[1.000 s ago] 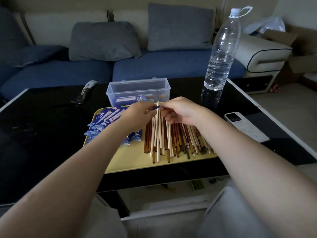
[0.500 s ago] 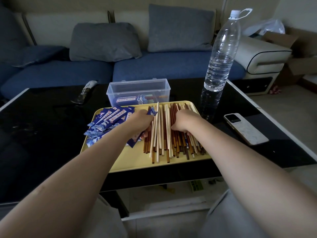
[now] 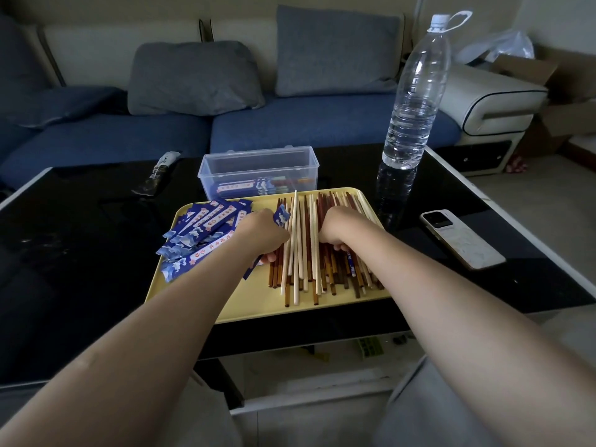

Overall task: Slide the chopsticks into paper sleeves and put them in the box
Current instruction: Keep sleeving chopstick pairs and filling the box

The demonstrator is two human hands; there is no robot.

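Note:
A yellow tray (image 3: 206, 295) on the black table carries a heap of blue paper sleeves (image 3: 200, 230) on its left and a pile of pale, red and brown chopsticks (image 3: 306, 272) on its right. My left hand (image 3: 264, 233) holds one blue sleeve (image 3: 281, 216) at the pile's left edge; the sleeve's ends stick out above and below the fist. My right hand (image 3: 345, 230) lies on the pile's right part, fingers curled down around some chopsticks. The clear plastic box (image 3: 258, 162) stands just behind the tray, with a few sleeved chopsticks inside.
A tall water bottle (image 3: 412, 101) stands at the back right of the table. A white phone (image 3: 461, 237) lies right of the tray. A dark packet (image 3: 158, 174) lies left of the box. A blue sofa with grey cushions is behind the table.
Both hands came down and toward me, from above the far ends of the chopsticks onto the middle of the pile. The left hand kept hold of the sleeve.

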